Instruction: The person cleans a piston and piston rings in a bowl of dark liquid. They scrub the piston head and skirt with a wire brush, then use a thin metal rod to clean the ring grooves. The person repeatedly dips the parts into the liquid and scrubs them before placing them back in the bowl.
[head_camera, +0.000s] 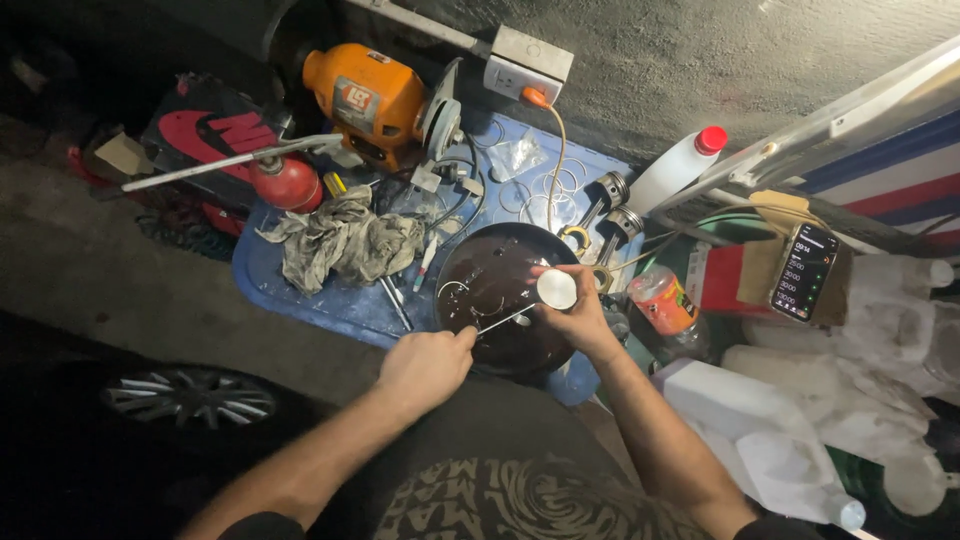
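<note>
My left hand (425, 367) grips a thin metal rod-like tool (505, 319) whose tip reaches toward the part in my other hand. My right hand (578, 318) holds a small round pale metal part (556, 289), its flat face up. Both hands hover over a dark round pan (475, 290) holding dark liquid and a few thin rings. The pan rests on a blue plastic lid (300, 295).
On the blue lid lie a dirty grey rag (345, 243), an orange bench grinder (375, 97), loose rings and two pistons with rods (610, 205). A red gas torch (285, 180) sits at left. White plastic jugs (760, 430), a white bottle with red cap (680, 165) and a lit phone (803, 272) stand at right.
</note>
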